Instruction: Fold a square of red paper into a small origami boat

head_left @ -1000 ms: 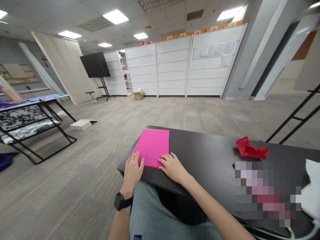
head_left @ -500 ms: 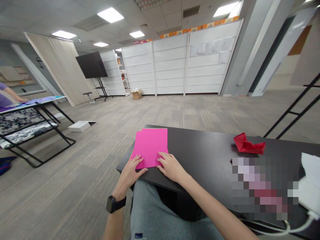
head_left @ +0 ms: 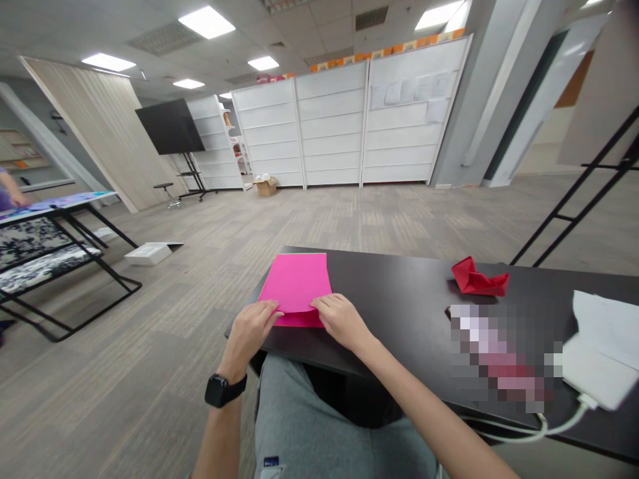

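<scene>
A bright pink sheet of paper lies at the near left corner of a black table. My left hand, with a black watch on its wrist, pinches the sheet's near left edge and lifts it. My right hand pinches the near right edge, which is also raised off a second pink layer below. Both hands are closed on the paper's near edge.
A folded red paper shape sits at the table's far right. A white device with a cable and white paper lie at the right. Left on the floor stand a black-framed table and a white box; a person's arm shows at the far left edge.
My hands went from lying flat on the pink paper to pinching its near edge and lifting it. The view has shifted slightly right.
</scene>
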Demonstrator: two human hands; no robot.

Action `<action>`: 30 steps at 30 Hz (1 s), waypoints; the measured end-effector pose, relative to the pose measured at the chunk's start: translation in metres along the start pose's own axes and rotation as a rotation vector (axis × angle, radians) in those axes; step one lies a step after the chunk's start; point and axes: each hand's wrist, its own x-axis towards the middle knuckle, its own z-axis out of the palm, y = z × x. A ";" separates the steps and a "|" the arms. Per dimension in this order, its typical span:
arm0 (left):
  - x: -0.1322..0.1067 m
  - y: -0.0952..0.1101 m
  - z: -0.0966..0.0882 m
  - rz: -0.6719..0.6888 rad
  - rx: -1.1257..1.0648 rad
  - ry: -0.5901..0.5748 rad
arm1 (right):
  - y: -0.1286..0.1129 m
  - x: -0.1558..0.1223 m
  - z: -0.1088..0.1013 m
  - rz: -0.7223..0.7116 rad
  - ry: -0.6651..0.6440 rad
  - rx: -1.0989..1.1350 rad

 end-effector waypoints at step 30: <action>-0.013 0.104 0.073 0.454 -0.384 -0.489 | 0.046 -0.226 -0.055 0.905 0.111 0.131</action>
